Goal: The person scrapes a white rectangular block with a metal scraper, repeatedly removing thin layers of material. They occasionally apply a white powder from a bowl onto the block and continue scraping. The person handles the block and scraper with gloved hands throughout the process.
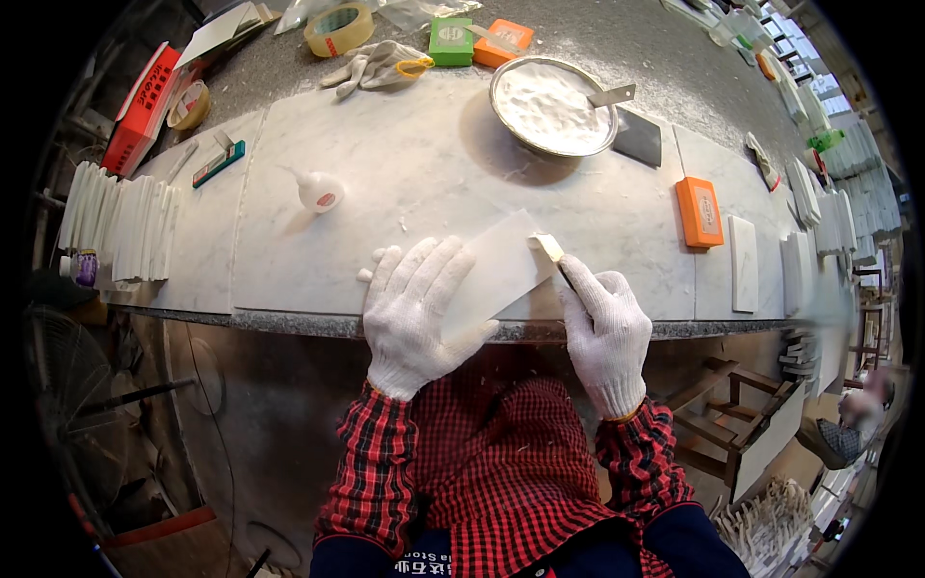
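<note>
My left hand (412,303), in a white knit glove, lies with outstretched fingers over the left end of a thin white tile (491,265). Its thumb rests along the tile's near edge. The tile lies slanted at the table's front edge. My right hand (605,332), gloved too, is closed around a small flat scraper (547,248), whose pale blade is at the tile's far right corner. The scraper's handle is mostly hidden by the fingers. Small white lumps (371,265) sit beside my left fingers.
Beyond my hands stand a white squeeze bottle (320,193) and a metal bowl (501,96) of white paste or powder with a metal spatula (612,95). Orange box (700,212) and white slab (743,263) lie right. Stacked tiles (120,222) stand left; a wooden stool (737,414) is below right.
</note>
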Motion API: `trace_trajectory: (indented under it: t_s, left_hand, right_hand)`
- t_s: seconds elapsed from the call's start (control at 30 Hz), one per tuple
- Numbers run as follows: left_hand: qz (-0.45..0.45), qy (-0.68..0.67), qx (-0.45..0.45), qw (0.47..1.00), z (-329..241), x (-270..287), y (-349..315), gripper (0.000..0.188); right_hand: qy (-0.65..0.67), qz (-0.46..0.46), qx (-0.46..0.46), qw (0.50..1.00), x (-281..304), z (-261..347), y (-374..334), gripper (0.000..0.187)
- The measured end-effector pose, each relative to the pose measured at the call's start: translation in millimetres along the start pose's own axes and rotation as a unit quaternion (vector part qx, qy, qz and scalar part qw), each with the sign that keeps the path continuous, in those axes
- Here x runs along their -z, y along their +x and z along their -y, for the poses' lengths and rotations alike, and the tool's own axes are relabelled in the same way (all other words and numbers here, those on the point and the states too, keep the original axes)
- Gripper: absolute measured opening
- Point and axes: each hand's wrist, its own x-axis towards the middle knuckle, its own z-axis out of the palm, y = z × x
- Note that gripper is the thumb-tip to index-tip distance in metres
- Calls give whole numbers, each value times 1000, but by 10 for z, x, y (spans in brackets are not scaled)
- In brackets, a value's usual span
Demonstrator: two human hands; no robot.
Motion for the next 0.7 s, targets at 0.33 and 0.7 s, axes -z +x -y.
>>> trace_trajectory:
  t_s: [0.33, 0.7]
  left_hand:
    - [-3, -7, 2, 1000, -7, 1, 11, 75]
    - [1, 1, 9, 1000, -24, 8, 14, 74]
  right_hand:
    - [-63, 62, 14, 996, 89, 108, -12, 29]
    - [-8, 6, 44, 999, 36, -3, -207, 36]
